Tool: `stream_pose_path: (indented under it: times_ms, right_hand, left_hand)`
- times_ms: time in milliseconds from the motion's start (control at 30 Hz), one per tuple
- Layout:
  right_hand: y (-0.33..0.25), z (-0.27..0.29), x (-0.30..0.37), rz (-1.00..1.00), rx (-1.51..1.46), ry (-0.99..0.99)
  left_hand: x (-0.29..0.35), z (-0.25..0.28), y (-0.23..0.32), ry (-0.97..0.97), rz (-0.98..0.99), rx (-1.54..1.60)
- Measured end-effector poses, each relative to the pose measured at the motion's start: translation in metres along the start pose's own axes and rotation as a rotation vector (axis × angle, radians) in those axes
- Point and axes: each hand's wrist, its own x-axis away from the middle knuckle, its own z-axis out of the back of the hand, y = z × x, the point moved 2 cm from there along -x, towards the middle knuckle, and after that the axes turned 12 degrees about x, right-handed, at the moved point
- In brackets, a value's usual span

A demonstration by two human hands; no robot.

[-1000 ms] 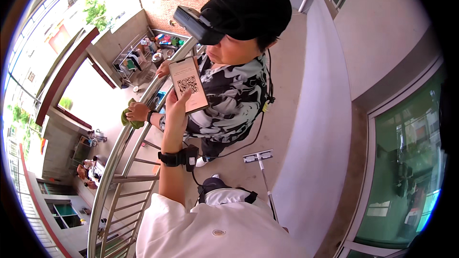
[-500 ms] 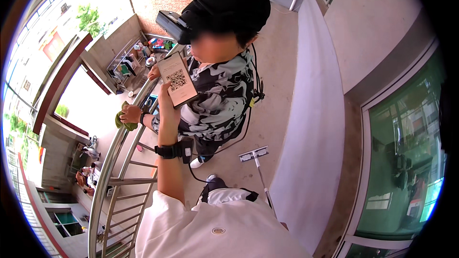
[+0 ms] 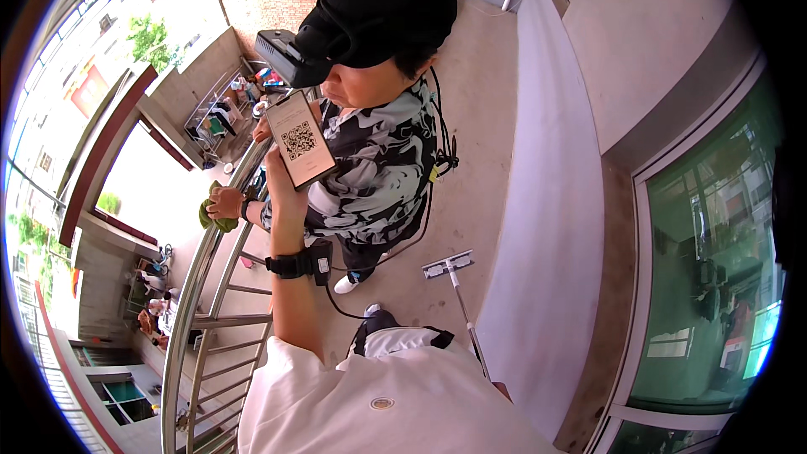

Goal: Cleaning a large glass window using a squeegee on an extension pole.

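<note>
My left hand (image 3: 283, 175) is closed around a smartphone (image 3: 301, 141), its screen with a square code facing up. A black wrist strap with a small device (image 3: 315, 263) and a cable sits on my left forearm. At the lower middle, a flat mop (image 3: 448, 264) rests its head on the floor, and its handle slants toward my body. Only a sliver of skin, apparently my right hand (image 3: 503, 390), shows beside the handle; its fingers are hidden. Just beyond the phone stands another person in a patterned shirt (image 3: 370, 176), one hand pressing a green cloth (image 3: 217, 210) on the railing.
A metal railing (image 3: 202, 273) runs along the left, with a courtyard far below holding people and drying racks. A pale low wall covering (image 3: 551, 202) curves along the right, beside a green glass window (image 3: 706, 286). A cable hangs behind the other person.
The phone in my left hand has shifted slightly left. The other person's capped head has moved left too. The mop head sits nearly where it was; the cloth stays on the railing.
</note>
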Motion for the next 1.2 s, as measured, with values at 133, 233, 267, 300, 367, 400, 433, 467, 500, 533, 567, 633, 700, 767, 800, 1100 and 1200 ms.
stream_pose_path:
  times_ms: [133, 233, 267, 300, 367, 400, 433, 467, 500, 533, 567, 633, 700, 767, 800, 1100, 1200]
  right_hand:
    - [0.005, -0.004, -0.008, 0.013, 0.027, -0.026]
    - [0.007, -0.006, -0.012, -0.001, 0.016, -0.034]
    - [0.009, -0.009, -0.012, 0.0, 0.017, -0.035]
    - [0.012, -0.013, -0.013, 0.006, -0.029, -0.022]
    - [0.018, -0.017, -0.016, 0.014, -0.072, -0.007]
    - [0.019, -0.018, -0.018, 0.013, -0.064, -0.008]
    - [0.021, -0.018, -0.019, 0.014, -0.053, -0.008]
    - [0.022, -0.018, -0.022, 0.016, -0.043, -0.008]
    - [0.023, -0.019, -0.022, 0.016, -0.033, -0.007]
    - [0.023, -0.019, -0.024, 0.019, -0.027, -0.008]
    - [0.023, -0.019, -0.025, 0.02, -0.023, -0.005]
    - [0.025, -0.019, -0.026, 0.026, -0.008, -0.008]
    - [0.027, -0.02, -0.026, 0.028, -0.001, -0.004]
    - [0.027, -0.02, -0.027, 0.031, 0.003, 0.003]
    - [0.027, -0.021, -0.028, 0.034, 0.005, 0.005]
    - [0.032, -0.023, -0.04, 0.076, 0.064, 0.01]
    - [0.029, -0.018, -0.052, 0.098, 0.174, -0.026]
  left_hand:
    - [0.0, 0.004, 0.0, 0.104, -0.032, -0.02]
    - [0.001, 0.002, 0.003, 0.097, -0.045, -0.043]
    - [0.001, 0.002, 0.003, 0.124, -0.043, -0.044]
    - [0.001, 0.002, 0.004, 0.151, -0.041, -0.043]
    - [0.003, -0.002, 0.005, 0.167, -0.042, -0.049]
    - [0.005, -0.003, 0.005, 0.183, -0.042, -0.056]
    - [0.004, -0.001, 0.005, 0.184, -0.044, -0.055]
    - [0.002, 0.003, 0.005, 0.159, -0.044, -0.052]
    - [0.002, 0.004, 0.005, 0.135, -0.043, -0.05]
    - [0.003, 0.005, 0.005, 0.135, -0.042, -0.049]
    - [0.003, 0.005, 0.005, 0.142, -0.038, -0.058]
    - [0.003, 0.003, 0.003, 0.147, -0.038, -0.066]
    - [0.002, 0.002, 0.0, 0.17, -0.056, -0.067]
    - [0.0, -0.002, -0.003, 0.193, -0.062, -0.094]
    - [0.0, -0.003, -0.004, 0.22, -0.072, -0.124]
    - [0.028, 0.035, 0.028, 0.266, -0.21, -0.099]
    - [0.079, 0.014, 0.052, 0.214, -0.336, -0.07]
